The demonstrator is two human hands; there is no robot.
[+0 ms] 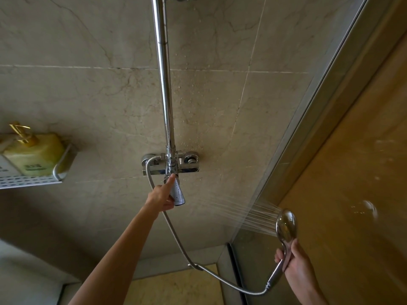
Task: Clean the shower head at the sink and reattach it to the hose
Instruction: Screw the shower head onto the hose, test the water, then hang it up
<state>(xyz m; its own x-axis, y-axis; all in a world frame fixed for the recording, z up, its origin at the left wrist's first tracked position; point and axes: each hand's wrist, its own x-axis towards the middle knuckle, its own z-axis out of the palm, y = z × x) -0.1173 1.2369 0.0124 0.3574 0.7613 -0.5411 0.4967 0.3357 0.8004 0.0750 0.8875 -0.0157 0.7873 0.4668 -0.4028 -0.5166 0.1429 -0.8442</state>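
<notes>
A chrome shower head point(286, 225) is held up at the lower right by its handle in my right hand point(293, 260). Water sprays from its face leftward toward the tiled wall. A metal hose point(176, 236) runs from the handle's end down in a loop and up to the wall mixer point(189, 165). My left hand point(163, 194) reaches up to the mixer's chrome lever point(178, 192), fingers wrapped on it, index finger pointing along it.
A chrome riser pipe point(164, 73) climbs the beige tiled wall above the mixer. A perforated metal shelf point(33, 179) at the left carries a yellow pump bottle point(33, 153). A glass shower door point(343, 172) stands at the right, wet with droplets.
</notes>
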